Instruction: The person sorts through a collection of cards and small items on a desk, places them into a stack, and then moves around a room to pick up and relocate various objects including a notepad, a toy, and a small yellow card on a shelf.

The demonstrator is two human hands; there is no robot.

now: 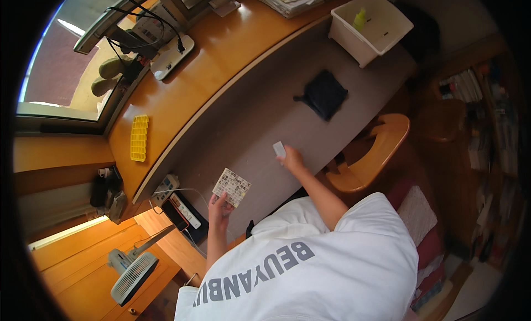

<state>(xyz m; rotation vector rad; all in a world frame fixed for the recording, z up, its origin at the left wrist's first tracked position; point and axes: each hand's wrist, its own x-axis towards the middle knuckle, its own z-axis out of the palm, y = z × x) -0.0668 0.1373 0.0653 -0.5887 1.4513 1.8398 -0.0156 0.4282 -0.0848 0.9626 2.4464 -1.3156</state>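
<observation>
Over the near left part of the grey desk (215, 142), my left hand (220, 207) holds a square card (232, 186) by its lower edge. The card bears a grid of small dark printed marks. Farther right, my right hand (292, 158) grips a small white rectangular object (279, 148), whose exact kind I cannot make out. The two hands are apart, both above the desk surface. A dark cloth pouch (326, 94) lies on the desk beyond my right hand.
A white plastic bin (352, 47) with a yellow-green bottle (359, 20) stands far right. A yellow tray (139, 138) lies on the wooden ledge (215, 51). Left are a power strip (166, 186), phone (174, 214), remote control (186, 213) and fan (135, 278). A wooden chair (365, 159) stands right.
</observation>
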